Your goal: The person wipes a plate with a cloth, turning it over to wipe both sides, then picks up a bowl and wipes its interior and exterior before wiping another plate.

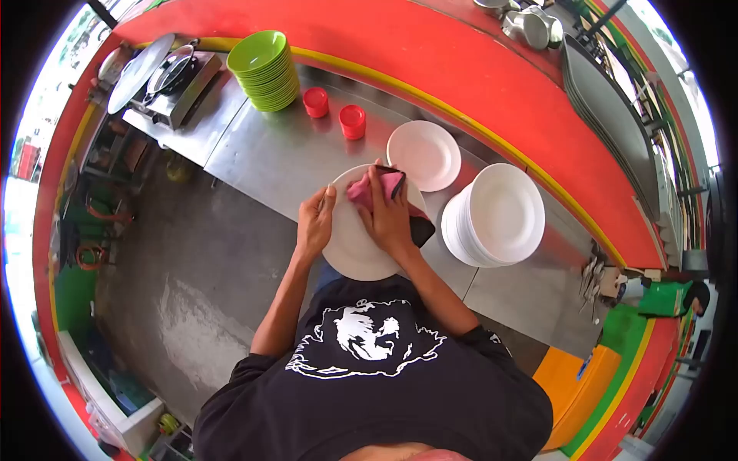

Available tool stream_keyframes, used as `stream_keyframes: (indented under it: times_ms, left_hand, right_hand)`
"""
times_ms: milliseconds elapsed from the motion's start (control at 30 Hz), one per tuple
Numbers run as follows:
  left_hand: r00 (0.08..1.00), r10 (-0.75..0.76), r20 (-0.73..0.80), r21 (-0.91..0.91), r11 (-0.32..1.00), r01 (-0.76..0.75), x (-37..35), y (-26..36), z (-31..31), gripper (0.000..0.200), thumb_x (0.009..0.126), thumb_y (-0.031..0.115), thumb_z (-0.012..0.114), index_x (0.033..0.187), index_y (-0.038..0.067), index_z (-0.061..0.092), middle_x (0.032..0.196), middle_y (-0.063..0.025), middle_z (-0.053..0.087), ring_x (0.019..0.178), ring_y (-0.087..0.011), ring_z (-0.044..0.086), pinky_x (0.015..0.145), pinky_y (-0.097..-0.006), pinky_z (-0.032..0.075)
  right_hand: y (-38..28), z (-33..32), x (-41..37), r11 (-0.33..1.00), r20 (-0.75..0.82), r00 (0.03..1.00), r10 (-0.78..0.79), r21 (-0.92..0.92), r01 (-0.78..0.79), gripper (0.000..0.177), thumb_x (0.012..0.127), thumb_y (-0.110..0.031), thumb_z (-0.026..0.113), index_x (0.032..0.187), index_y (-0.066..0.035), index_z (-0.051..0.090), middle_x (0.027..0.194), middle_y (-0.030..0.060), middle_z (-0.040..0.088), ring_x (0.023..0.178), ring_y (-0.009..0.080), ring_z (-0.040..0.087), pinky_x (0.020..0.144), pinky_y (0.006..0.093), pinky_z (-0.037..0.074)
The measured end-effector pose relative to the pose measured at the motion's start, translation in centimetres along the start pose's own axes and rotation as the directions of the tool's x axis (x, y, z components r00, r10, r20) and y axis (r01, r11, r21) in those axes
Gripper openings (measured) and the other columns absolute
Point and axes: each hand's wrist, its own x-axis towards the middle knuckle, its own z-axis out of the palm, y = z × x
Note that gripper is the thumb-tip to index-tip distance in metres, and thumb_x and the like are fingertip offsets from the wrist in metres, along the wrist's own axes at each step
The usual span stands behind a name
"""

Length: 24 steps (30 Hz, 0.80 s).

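A white plate (357, 246) is held in front of my chest, over the near edge of the steel counter. My left hand (316, 221) grips its left rim, thumb on the upper face and the other fingers partly hidden. Pressed onto the plate's upper right is a pink and black cloth (361, 190), with my right hand (387, 217) closed over it. Beyond the cloth, a single white plate (424, 155) lies on the counter. To the right stands a tall stack of white plates (503, 215).
A stack of green bowls (264, 73) stands at the back left, beside two groups of red cups (353, 123). Farther left is a stove with a lidded pan (171, 73). Metal cutlery (592, 278) lies at the counter's right end. A red ledge (430, 58) runs behind.
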Motion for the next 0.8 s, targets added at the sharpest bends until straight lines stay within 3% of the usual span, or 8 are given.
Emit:
stream_keyframes:
  times_ms: [167, 200, 333, 433, 567, 600, 700, 800]
  left_hand:
    - [0.959, 0.045, -0.280, -0.180, 0.979, -0.098, -4.5, -1.2, 0.6, 0.042, 0.107, 0.037, 0.054, 0.099, -0.003, 0.067, 0.073, 0.0078, 0.049, 0.071, -0.0032, 0.041, 0.059, -0.0245, 0.036]
    - [0.936, 0.029, -0.351, -0.227, 0.967, -0.115, -5.4, -1.1, 0.6, 0.043, 0.107, 0.037, 0.053, 0.090, -0.002, 0.064, 0.071, 0.0093, 0.046, 0.067, -0.0020, 0.037, 0.056, -0.0239, 0.030]
    - [0.884, -0.100, -0.457, -0.342, 0.937, -0.070, -7.7, -4.9, 0.3, 0.043, 0.107, 0.038, 0.054, 0.082, 0.004, 0.061, 0.070, 0.0109, 0.041, 0.064, -0.0020, 0.031, 0.055, -0.0229, 0.025]
    - [0.875, -0.176, -0.451, -0.363, 0.932, 0.000, -9.3, -6.4, 1.7, 0.044, 0.106, 0.038, 0.054, 0.086, 0.001, 0.064, 0.071, 0.0097, 0.046, 0.065, -0.0021, 0.034, 0.054, -0.0231, 0.027]
    - [0.940, -0.137, -0.313, -0.329, 0.944, 0.028, -10.1, -5.6, 3.6, 0.048, 0.108, 0.039, 0.050, 0.101, -0.005, 0.069, 0.082, 0.0003, 0.065, 0.075, -0.0053, 0.053, 0.064, -0.0230, 0.045]
    - [0.957, -0.129, -0.259, -0.329, 0.944, 0.038, -10.6, -3.7, 4.0, 0.049, 0.109, 0.038, 0.047, 0.104, -0.006, 0.069, 0.088, -0.0036, 0.069, 0.081, -0.0071, 0.058, 0.072, -0.0240, 0.050]
    - [0.981, -0.081, -0.177, -0.326, 0.945, 0.019, -10.6, -2.5, 4.4, 0.050, 0.109, 0.038, 0.047, 0.108, -0.007, 0.069, 0.090, -0.0042, 0.070, 0.083, -0.0075, 0.060, 0.075, -0.0241, 0.052]
    - [0.986, -0.023, -0.164, -0.170, 0.985, -0.005, -10.4, -3.7, 3.3, 0.052, 0.109, 0.040, 0.047, 0.106, -0.007, 0.068, 0.079, 0.0018, 0.061, 0.073, -0.0053, 0.050, 0.064, -0.0241, 0.045]
  right_hand:
    - [0.2, -1.4, -3.3, 0.986, -0.029, 0.999, 0.029, -0.161, -0.033, 0.080, 0.098, -0.035, 0.060, 0.158, -0.002, 0.020, 0.152, 0.0257, 0.042, 0.141, 0.0552, 0.030, 0.119, 0.0614, 0.018]
    - [-0.3, -1.2, -4.5, 0.993, -0.026, 0.999, 0.037, -0.115, -0.040, 0.080, 0.097, -0.035, 0.061, 0.158, -0.001, 0.022, 0.151, 0.0271, 0.042, 0.143, 0.0553, 0.027, 0.118, 0.0617, 0.018]
    - [-1.0, 0.0, -10.6, 1.000, 0.190, 0.982, 0.013, -0.011, -0.011, 0.084, 0.096, -0.040, 0.062, 0.157, 0.000, 0.021, 0.149, 0.0311, 0.041, 0.142, 0.0557, 0.028, 0.118, 0.0621, 0.020]
    - [-1.9, 0.3, -13.3, 0.997, 0.294, 0.955, -0.041, 0.073, 0.021, 0.083, 0.097, -0.039, 0.061, 0.157, 0.001, 0.021, 0.148, 0.0316, 0.043, 0.143, 0.0556, 0.027, 0.118, 0.0631, 0.019]
    - [-3.1, 0.3, -13.5, 0.936, 0.374, 0.905, -0.204, 0.345, 0.069, 0.083, 0.098, -0.040, 0.058, 0.158, 0.000, 0.017, 0.154, 0.0297, 0.036, 0.145, 0.0557, 0.023, 0.119, 0.0634, 0.014]
    - [-3.0, 0.7, -13.5, 0.936, 0.334, 0.914, -0.231, 0.334, 0.114, 0.084, 0.098, -0.041, 0.057, 0.159, -0.001, 0.016, 0.157, 0.0280, 0.032, 0.146, 0.0527, 0.023, 0.120, 0.0634, 0.011]
    - [-2.1, 2.0, -12.3, 0.948, 0.217, 0.941, -0.260, 0.243, 0.206, 0.084, 0.097, -0.041, 0.058, 0.159, -0.002, 0.016, 0.157, 0.0269, 0.033, 0.146, 0.0514, 0.024, 0.120, 0.0634, 0.010]
    - [-2.2, 1.6, -10.4, 0.967, 0.154, 0.959, -0.236, 0.136, 0.216, 0.084, 0.096, -0.037, 0.061, 0.158, 0.000, 0.018, 0.155, 0.0280, 0.035, 0.147, 0.0534, 0.021, 0.120, 0.0606, 0.011]
